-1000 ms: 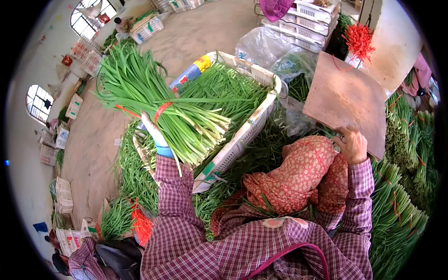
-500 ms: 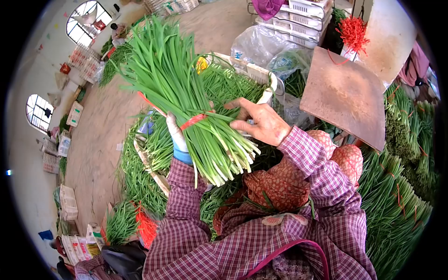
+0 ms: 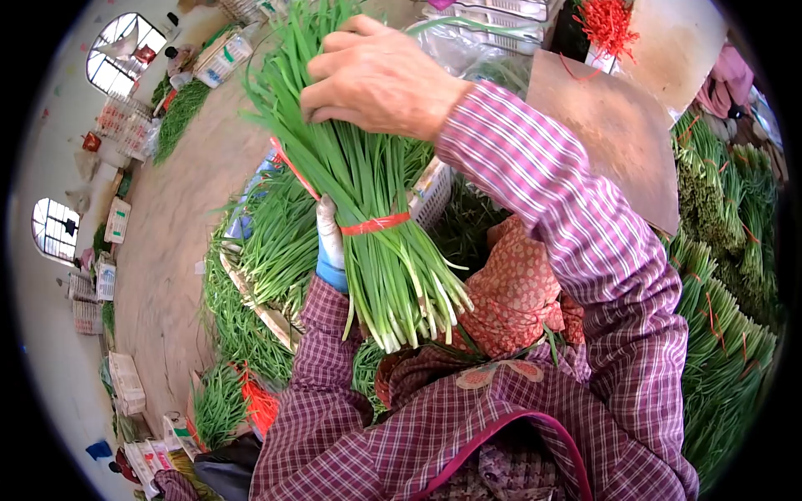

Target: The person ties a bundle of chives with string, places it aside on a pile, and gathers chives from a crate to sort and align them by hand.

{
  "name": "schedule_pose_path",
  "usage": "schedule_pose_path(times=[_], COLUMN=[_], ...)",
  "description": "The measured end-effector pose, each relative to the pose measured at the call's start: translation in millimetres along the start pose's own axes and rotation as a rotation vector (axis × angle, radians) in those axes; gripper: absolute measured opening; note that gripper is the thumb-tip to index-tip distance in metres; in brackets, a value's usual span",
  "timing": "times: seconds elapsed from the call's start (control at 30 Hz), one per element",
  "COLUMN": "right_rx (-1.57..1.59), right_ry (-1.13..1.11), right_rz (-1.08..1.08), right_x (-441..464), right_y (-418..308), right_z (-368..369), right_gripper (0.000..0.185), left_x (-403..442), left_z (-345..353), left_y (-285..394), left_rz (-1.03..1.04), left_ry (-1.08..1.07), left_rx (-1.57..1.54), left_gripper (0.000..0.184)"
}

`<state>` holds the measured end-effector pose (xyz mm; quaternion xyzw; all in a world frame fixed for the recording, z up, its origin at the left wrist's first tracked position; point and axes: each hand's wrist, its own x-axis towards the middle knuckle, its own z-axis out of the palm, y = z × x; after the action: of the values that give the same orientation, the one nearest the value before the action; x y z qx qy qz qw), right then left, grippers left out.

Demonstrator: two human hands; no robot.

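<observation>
A thick bunch of garlic chives [image 3: 368, 179] leans before me, its pale cut ends pointing down toward my lap. A red band [image 3: 376, 224] circles it at the lower middle. My left hand [image 3: 328, 238], in a whitish glove with a blue cuff, grips the bunch from the left beside the band; most of its fingers are hidden behind the stems. Bare, my right hand [image 3: 380, 79] lies over the upper leaves with its fingers curled into them; the fingertips are partly hidden. A single long leaf [image 3: 476, 27] arches out to the right above that hand.
Loose chives [image 3: 276, 217] heap below and left of the bunch. A brown board [image 3: 601, 125] stands right, under red ties [image 3: 608, 27]. Tied bundles [image 3: 718, 334] line the right side. More red ties [image 3: 261, 401] lie lower left, and a white crate [image 3: 433, 194] sits behind the bunch.
My right hand has moved from beside the red band up to the leaves, and its fingers have curled into them. The bunch, still in my left hand, stands a little more upright.
</observation>
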<state>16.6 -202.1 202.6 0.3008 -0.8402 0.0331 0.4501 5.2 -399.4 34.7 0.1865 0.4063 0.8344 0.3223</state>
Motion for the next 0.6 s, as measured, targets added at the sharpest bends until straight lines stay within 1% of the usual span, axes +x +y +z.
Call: schedule_pose_path(times=[0.03, 0.07, 0.1, 0.13, 0.2, 0.23, 0.27, 0.33, 0.4, 0.43, 0.47, 0.5, 0.53, 0.57, 0.6], right_rx=[0.016, 0.032, 0.021, 0.022, 0.086, 0.004, 0.004, -0.205, -0.159, -0.076, 0.082, 0.239, 0.308, 0.378, 0.483], right_ry=[-0.033, -0.065, -0.136, -0.138, -0.142, -0.198, -0.201, -0.074, -0.001, -0.011, 0.037, 0.087, 0.089, 0.091, 0.029], right_rz=[-0.036, -0.072, -0.033, -0.03, 0.182, 0.275, 0.277, 0.415, 0.593, 0.628, 0.625, 0.618, 0.605, 0.592, 0.574], right_x=[3.0, 2.5, -0.5, -3.6, -9.7, -13.7, -17.6, -30.0, -39.7, -47.6, -59.0, -68.8, -80.7, -92.6, -99.3], right_y=[0.4, 0.1, -0.3, 0.5, 4.4, 6.9, 13.4, 34.1, 42.5, 38.5, 33.5, 27.4, 16.7, 3.1, -11.1], right_z=[8.5, 15.5, 20.8, 25.2, 31.3, 33.7, 35.4, 37.2, 14.6, -8.2, -18.7, -26.9, -28.3, -26.7, -28.8], right_gripper=[0.009, 0.01, 0.012, 0.012, 0.014, 0.019, 0.019, 0.027, 0.031, 0.029, 0.027, 0.027, 0.026, 0.027, 0.023], left_x=[0.7, 0.4, -0.2, 0.1, 4.6, 6.0, 7.2, 11.2, 13.7, 9.7, 9.9, 11.0, 12.3, 12.3, 11.1], left_z=[2.0, 7.2, 12.9, 16.9, 21.0, 20.9, 19.7, 11.9, 8.5, 15.6, 10.6, 1.8, -4.1, -4.6, -5.8], left_y=[-7.2, -8.1, -7.4, -9.1, -18.5, -20.9, -22.7, -26.1, -26.9, -22.5, -21.8, -20.1, -17.3, -13.0, -11.2], left_rz=[-0.002, -0.008, -0.065, -0.121, -0.099, -0.106, -0.112, -0.088, -0.01, -0.028, -0.023, 0.015, 0.056, 0.072, 0.079], left_ry=[-0.033, -0.031, -0.19, -0.348, -0.358, -0.373, -0.387, -0.364, -0.48, -0.421, -0.417, -0.369, -0.32, -0.315, -0.314], left_rx=[-0.098, -0.099, -0.258, -0.418, -0.474, -0.51, -0.547, -0.505, -0.539, -0.618, -0.619, -0.568, -0.516, -0.495, -0.491], left_gripper=[0.103, 0.103, 0.102, 0.102, 0.105, 0.106, 0.106, 0.106, 0.106, 0.104, 0.104, 0.102, 0.101, 0.098, 0.098])
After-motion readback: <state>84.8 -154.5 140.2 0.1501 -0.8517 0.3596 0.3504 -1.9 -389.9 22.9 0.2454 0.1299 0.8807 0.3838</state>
